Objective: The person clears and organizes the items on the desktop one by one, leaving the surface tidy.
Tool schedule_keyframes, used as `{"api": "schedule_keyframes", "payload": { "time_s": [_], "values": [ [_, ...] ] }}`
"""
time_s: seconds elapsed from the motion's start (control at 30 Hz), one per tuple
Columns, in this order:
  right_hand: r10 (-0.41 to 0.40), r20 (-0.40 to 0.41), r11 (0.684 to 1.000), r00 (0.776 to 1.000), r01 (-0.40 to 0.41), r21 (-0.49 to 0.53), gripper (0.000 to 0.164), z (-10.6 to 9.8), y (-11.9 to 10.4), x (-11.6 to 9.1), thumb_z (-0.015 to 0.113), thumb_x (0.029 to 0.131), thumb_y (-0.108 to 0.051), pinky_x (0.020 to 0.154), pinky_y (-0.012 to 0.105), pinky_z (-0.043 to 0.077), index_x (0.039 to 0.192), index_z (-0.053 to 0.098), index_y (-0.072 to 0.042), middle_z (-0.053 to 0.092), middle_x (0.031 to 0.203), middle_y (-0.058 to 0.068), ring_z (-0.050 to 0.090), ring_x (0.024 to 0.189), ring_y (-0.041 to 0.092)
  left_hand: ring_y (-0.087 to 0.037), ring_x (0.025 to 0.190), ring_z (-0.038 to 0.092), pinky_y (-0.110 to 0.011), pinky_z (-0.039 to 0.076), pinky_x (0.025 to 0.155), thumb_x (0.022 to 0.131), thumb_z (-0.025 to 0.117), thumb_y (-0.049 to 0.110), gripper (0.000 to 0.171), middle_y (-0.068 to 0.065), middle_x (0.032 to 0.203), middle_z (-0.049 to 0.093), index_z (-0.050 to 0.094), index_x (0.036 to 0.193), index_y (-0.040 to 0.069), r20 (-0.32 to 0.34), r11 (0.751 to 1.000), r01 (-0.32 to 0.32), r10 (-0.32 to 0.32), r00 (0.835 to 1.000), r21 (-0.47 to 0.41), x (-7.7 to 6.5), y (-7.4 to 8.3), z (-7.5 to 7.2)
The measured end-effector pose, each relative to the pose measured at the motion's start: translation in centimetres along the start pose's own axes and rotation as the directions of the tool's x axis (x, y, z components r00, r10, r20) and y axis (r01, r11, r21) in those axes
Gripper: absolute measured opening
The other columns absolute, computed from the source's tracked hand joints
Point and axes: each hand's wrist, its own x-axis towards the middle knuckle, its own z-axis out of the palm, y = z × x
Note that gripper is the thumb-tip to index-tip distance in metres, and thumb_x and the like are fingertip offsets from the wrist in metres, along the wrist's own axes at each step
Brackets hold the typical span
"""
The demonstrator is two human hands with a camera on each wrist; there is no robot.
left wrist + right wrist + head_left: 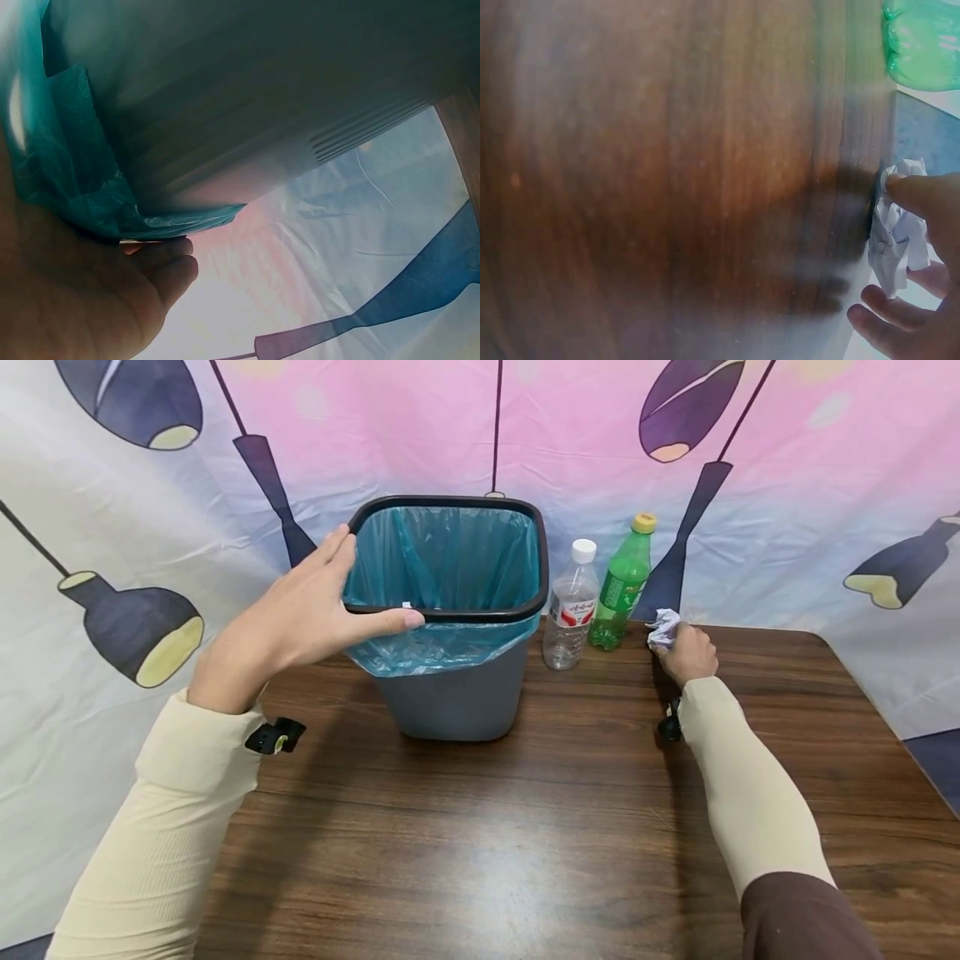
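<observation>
A grey trash bin [457,693] stands on the table, lined with a teal plastic bag [435,652] folded over its black rim. My left hand [300,610] rests at the rim's near left corner, fingers extended along the left side and thumb lying along the front edge. In the left wrist view, the left fingers [169,277] lie against the rim beside the bag. At the table's back edge, my right hand [690,653] pinches a crumpled piece of white paper [663,628]. The right wrist view shows this paper [894,240] between thumb and fingers.
Between the bin and my right hand stand a clear plastic bottle [572,610] with a white cap and a green bottle [621,589] with a yellow cap. A printed cloth [420,427] hangs behind the brown wooden table [465,827].
</observation>
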Motion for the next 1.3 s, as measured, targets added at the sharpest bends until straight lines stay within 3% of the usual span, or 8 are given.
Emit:
{"api": "schedule_keyframes", "payload": {
  "time_s": [0.47, 0.97, 1.13, 1.3],
  "values": [
    [0.038, -0.087, 0.997, 0.996, -0.032, 0.073, 0.041, -0.5, 0.3, -0.4, 0.066, 0.095, -0.023, 0.093, 0.068, 0.044, 0.121, 0.056, 0.006, 0.057, 0.122, 0.035, 0.053, 0.114, 0.056, -0.026, 0.154, -0.011, -0.063, 0.005, 0.12, 0.084, 0.051, 0.083, 0.123, -0.005, 0.167, -0.017, -0.008, 0.161, 0.008, -0.003, 1.0, -0.001, 0.001, 1.0, 0.011, 0.1, -0.1, -0.2],
    [0.023, -0.218, 0.983, 0.976, 0.018, 0.184, 0.04, -3.9, -0.9, -0.9, 0.068, 0.096, -0.02, 0.099, 0.064, 0.04, 0.127, 0.059, 0.003, 0.06, 0.128, 0.032, 0.053, 0.118, 0.054, -0.027, 0.155, -0.011, -0.063, 0.006, 0.12, 0.084, 0.051, 0.084, 0.124, -0.006, 0.167, -0.016, -0.007, 0.161, 0.006, 0.0, 1.0, -0.006, 0.006, 1.0, 0.019, 0.1, -0.1, -0.1],
    [-0.001, -0.303, 0.972, 0.953, 0.072, 0.223, 0.04, -5.1, -1.8, -1.0, 0.068, 0.095, -0.021, 0.096, 0.061, 0.041, 0.126, 0.061, 0.003, 0.062, 0.124, 0.031, 0.056, 0.114, 0.05, -0.028, 0.155, -0.01, -0.063, 0.007, 0.12, 0.083, 0.051, 0.084, 0.124, -0.007, 0.167, -0.015, -0.007, 0.161, 0.006, 0.001, 1.0, -0.006, 0.006, 1.0, 0.017, 0.1, -0.1, 0.0],
    [-0.015, -0.429, 0.954, 0.903, 0.142, 0.265, 0.039, -6.4, -3.1, -1.2, 0.072, 0.092, -0.021, 0.092, 0.059, 0.042, 0.122, 0.064, 0.003, 0.065, 0.123, 0.028, 0.058, 0.111, 0.047, -0.027, 0.155, -0.01, -0.063, 0.006, 0.12, 0.083, 0.051, 0.084, 0.124, -0.007, 0.167, -0.016, -0.007, 0.161, 0.006, -0.002, 1.0, -0.007, 0.007, 1.0, 0.015, 0.2, -0.1, 0.0]
  ]
}}
